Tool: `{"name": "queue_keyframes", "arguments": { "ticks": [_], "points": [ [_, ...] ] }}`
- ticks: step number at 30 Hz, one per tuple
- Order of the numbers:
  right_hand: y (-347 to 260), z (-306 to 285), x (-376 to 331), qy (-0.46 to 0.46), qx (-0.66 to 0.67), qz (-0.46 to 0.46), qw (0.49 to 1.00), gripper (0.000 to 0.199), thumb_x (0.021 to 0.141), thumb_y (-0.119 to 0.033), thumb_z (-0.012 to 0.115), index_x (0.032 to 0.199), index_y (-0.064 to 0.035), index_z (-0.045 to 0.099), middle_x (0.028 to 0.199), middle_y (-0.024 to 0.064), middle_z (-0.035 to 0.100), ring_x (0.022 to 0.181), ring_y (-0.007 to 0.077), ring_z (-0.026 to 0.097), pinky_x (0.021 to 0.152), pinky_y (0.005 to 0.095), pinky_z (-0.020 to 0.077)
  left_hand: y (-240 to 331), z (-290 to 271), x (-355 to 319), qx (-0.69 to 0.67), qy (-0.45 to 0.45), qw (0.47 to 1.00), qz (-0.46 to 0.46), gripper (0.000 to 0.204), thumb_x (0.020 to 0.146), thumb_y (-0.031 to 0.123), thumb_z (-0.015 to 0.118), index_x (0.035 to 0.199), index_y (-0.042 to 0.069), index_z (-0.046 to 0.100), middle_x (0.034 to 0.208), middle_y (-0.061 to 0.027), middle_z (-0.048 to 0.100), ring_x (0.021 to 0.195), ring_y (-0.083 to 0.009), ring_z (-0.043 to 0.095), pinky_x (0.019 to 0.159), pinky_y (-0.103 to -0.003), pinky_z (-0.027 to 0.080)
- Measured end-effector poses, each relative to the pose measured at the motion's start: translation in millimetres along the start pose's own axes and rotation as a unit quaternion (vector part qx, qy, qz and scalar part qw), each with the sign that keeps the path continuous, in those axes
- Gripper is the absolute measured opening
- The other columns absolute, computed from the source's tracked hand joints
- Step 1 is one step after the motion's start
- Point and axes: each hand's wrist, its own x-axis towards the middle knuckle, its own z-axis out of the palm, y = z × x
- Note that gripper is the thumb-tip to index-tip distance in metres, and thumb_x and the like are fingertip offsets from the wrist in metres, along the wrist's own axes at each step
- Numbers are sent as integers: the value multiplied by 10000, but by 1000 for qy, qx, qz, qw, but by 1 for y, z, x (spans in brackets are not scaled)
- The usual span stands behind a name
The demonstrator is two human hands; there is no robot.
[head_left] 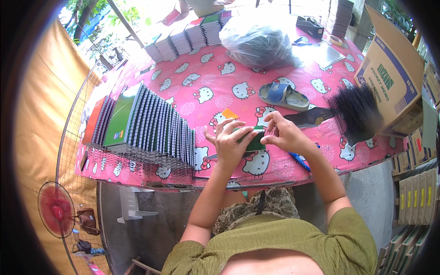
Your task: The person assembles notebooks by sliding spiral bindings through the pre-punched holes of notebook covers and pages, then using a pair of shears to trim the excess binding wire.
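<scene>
My left hand (230, 143) grips a small green notebook (255, 143) near the front edge of the table, thumb on its cover and fingers spread along its left side. My right hand (285, 134) is at the notebook's right edge, fingers curled and thumb close to the index finger. Whether a thin coil sits between those fingertips is too small to tell. Left of my hands stands a long row of green spiral notebooks (151, 123). To the right lies a pile of black spiral coils (355, 110). A blue tool (300, 161) lies partly under my right forearm.
A blue slipper (284, 96) and an orange piece (229, 113) lie beyond my hands on the pink tablecloth (188, 107). An open cardboard box (389, 78) stands right. Further back are a filled plastic bag (256, 43), notebook stacks (181, 40) and another person's arm (182, 8).
</scene>
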Motion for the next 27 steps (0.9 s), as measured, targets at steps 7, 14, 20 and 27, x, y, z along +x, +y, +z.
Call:
{"name": "queue_keyframes", "arguments": {
  "ticks": [7, 14, 20, 27],
  "points": [
    [-4, 13, -3, 44, -165, -89, 981, 202, 846, -198, 659, 966, -69, 561, 904, 100, 567, 815, 309, 611, 668, 399, 489, -5, 3, -9, -90, 9, 995, -38, 184, 713, 221, 779, 892, 180, 767, 827, 14, 657, 932, -175, 547, 881, -356, 338],
    [-4, 23, -2, 71, -187, -90, 976, 289, 829, -252, 676, 994, -62, 534, 1001, 124, 542, 846, 345, 603, 669, 443, 497, -5, 4, -13, -50, 15, 998, -46, 380, 694, 208, 790, 1067, 182, 720, 822, 26, 654, 888, -162, 545, 878, -354, 332],
    [-17, 28, -3, 103, -188, -103, 971, 151, 801, -148, 673, 822, -28, 585, 848, 131, 562, 841, 327, 600, 670, 425, 490, -5, 0, -11, -44, 4, 998, -48, 344, 665, 152, 801, 1002, 136, 730, 829, 4, 682, 842, -171, 562, 819, -343, 392],
    [-6, 33, 2, 86, -240, -123, 959, 115, 807, -119, 643, 785, -14, 603, 818, 123, 583, 780, 326, 598, 667, 428, 480, -7, -2, -10, -55, 23, 998, -16, 213, 646, 138, 813, 846, 102, 749, 796, -26, 696, 787, -184, 573, 778, -329, 425]
  ]
}}
